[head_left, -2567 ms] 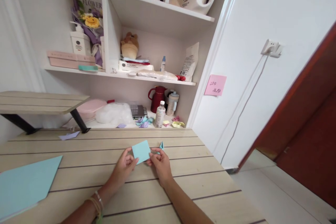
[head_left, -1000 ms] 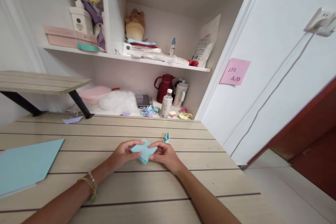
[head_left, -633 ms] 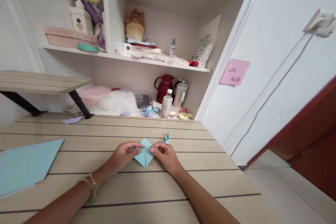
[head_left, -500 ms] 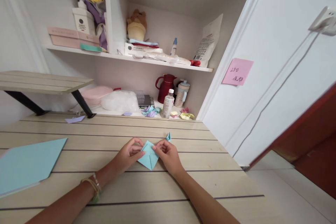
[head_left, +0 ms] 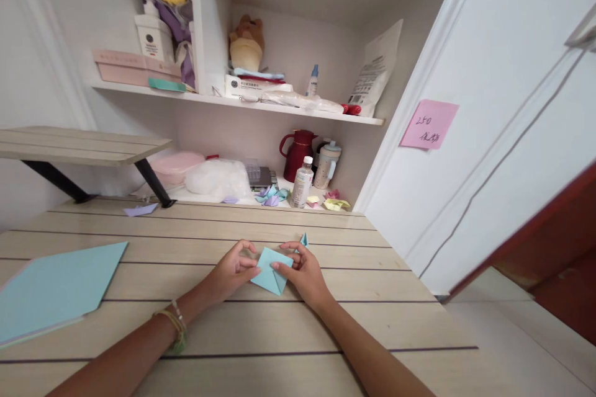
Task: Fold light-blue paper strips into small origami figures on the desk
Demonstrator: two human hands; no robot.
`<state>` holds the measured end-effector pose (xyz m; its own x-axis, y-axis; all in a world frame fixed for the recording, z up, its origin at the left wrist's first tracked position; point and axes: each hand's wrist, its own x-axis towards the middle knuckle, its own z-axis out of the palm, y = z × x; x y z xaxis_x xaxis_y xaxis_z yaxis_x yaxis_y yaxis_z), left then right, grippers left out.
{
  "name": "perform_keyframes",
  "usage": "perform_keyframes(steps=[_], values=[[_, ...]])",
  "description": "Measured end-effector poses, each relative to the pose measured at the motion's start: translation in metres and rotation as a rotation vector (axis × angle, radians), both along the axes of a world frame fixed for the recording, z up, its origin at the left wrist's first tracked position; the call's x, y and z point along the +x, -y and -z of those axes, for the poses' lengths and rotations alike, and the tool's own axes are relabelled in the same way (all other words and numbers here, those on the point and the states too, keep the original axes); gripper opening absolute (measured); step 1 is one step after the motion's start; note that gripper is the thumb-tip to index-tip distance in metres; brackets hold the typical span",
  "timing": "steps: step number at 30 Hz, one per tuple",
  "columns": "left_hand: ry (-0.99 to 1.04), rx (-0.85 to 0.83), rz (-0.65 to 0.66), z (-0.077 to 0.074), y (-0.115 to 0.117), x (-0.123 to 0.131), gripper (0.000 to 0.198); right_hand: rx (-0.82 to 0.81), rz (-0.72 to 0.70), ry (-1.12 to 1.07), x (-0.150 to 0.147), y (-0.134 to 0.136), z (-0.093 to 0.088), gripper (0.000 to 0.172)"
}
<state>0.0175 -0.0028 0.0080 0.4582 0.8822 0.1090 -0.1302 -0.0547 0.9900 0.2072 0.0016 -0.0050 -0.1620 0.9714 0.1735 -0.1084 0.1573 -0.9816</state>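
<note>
A folded blue paper (head_left: 269,279) sits between two bare hands at the middle of a planked counter (head_left: 223,335), though whether it rests there or is lifted slightly cannot be told. The right hand (head_left: 308,276) pinches it, thumb pressed near the centre crease; the left hand (head_left: 230,273) sets its thumb at the left corner, fingers half curled, its grip underneath hidden. A clean fold likely calls for one hand steadying the square, edges matched, while the other's thumb runs firmly along the crease. Just beyond the right fingers stands a small blue folded piece (head_left: 304,239). In the white cabinet (head_left: 354,146) behind, a capped clear bottle (head_left: 302,185) stands before a red jug (head_left: 298,155) and a lidded tumbler (head_left: 328,164); the contents of the jug and tumbler are out of sight, as are those of a pink tub (head_left: 177,166) farther left.
</note>
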Motion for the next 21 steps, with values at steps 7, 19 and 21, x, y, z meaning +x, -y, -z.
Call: perform_keyframes(steps=[7, 19, 21], values=[[-0.049, 0.000, 0.041, 0.003, 0.000, 0.000, 0.039, -0.060, 0.011, -0.101, 0.000, 0.000, -0.003, 0.041], [-0.145, -0.023, -0.006, -0.004, 0.000, 0.001, 0.031, -0.060, 0.043, -0.094, 0.002, -0.003, 0.000, 0.038], [-0.147, -0.012, -0.003, -0.005, 0.001, 0.001, 0.029, -0.054, 0.042, -0.077, 0.003, -0.003, 0.000, 0.037]])
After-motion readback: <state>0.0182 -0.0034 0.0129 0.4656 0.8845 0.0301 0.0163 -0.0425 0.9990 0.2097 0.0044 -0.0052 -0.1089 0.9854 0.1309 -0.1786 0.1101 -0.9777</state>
